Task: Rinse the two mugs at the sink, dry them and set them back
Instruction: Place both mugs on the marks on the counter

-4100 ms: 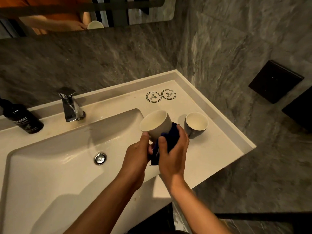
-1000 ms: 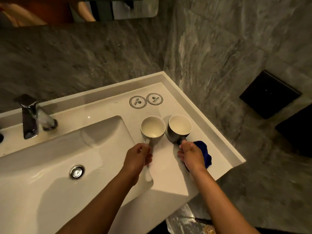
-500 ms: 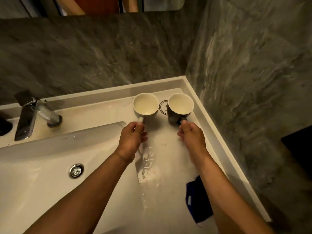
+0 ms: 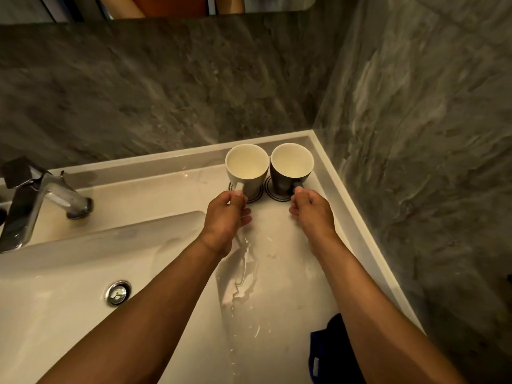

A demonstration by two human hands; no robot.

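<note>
Water lies in a streak on the counter (image 4: 279,273) just behind both hands, and wet fingers on glazed handles are my main worry: a slip while letting go could knock the two mugs together, since their rims stand nearly touching in the back right corner. A careless pull on a handle might also drag a mug off its round coaster mark.

The white mug (image 4: 246,169) stands upright on the left mark; the left hand (image 4: 225,214) sits just in front of it, its grip closed round the handle by thumb and curled fingers. The dark grey mug (image 4: 291,167) stands upright on the right mark, with the right hand (image 4: 311,210) pinching its handle likewise. A dark blue cloth (image 4: 327,353) lies near the counter's front edge, well apart from both mugs.
</note>
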